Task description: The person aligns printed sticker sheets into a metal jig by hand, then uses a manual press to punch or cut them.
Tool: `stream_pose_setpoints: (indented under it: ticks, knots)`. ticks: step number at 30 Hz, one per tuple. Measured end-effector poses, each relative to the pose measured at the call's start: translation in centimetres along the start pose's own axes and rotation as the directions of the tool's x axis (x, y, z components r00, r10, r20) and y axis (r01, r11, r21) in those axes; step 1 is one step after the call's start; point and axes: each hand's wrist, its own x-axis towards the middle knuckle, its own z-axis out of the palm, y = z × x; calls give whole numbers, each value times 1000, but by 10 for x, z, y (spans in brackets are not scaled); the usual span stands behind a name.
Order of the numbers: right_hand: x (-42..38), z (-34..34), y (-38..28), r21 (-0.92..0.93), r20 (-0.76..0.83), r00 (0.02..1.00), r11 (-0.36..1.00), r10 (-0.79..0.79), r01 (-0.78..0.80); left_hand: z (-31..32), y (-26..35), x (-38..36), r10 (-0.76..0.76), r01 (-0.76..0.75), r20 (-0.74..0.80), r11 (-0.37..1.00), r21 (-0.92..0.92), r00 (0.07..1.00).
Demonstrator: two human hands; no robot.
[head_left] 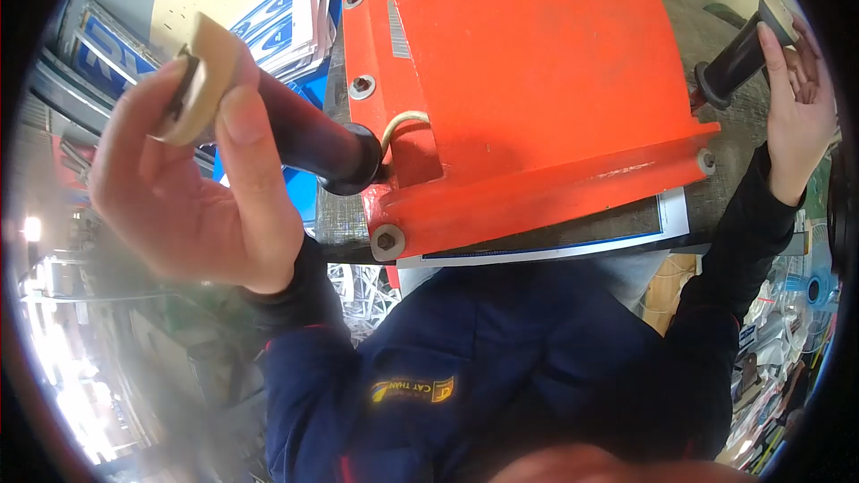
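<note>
A large orange metal guard (528, 63) with bolts and washers lies in front of me. Black handles stick out from both its sides, each with a beige end piece. At the left, my left hand (201, 179) pinches the beige end piece (215, 72) of the left black handle (313, 139) between thumb and fingers. On the right, my right hand (795, 98) has its thumb and fingers round the beige end piece (777, 16) of the right black handle (734, 63).
Beneath the guard is a dark worn worktop (344, 228) with a white-bordered sheet (676, 212) at its near edge. Printed papers (286, 22) are stacked behind on the left. A small blue fan (819, 289) and assorted clutter are at the lower right.
</note>
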Motion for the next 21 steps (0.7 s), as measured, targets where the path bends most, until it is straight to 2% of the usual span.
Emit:
stream_pose_setpoints:
  ticks: [2,4,8,10,14,17,21]
  knots:
    - [-4,0,-4,-15,48,998,999,38,-37,0,-5,-4,46,-46,-34,999,-11,998]
    - [-7,1,-4,4,37,999,999,32,-32,-3,-7,-8,54,-53,21,999,-10,998]
    - [-8,0,-3,-7,58,998,1000,28,-28,-1,-7,-12,6,-7,-18,1000,-20,1000]
    - [-9,0,-5,-25,53,998,999,24,-22,-2,-7,-10,30,-29,28,999,-42,999]
    - [-9,0,-4,-52,56,998,998,35,-32,-6,-11,-11,17,-17,21,999,-34,1000]
    - [-7,0,-3,-45,63,998,999,8,-6,-10,-18,-11,77,-75,79,997,-29,994]
    - [-5,1,0,-34,92,995,998,47,-44,-5,-18,-16,-96,105,57,979,-173,994]
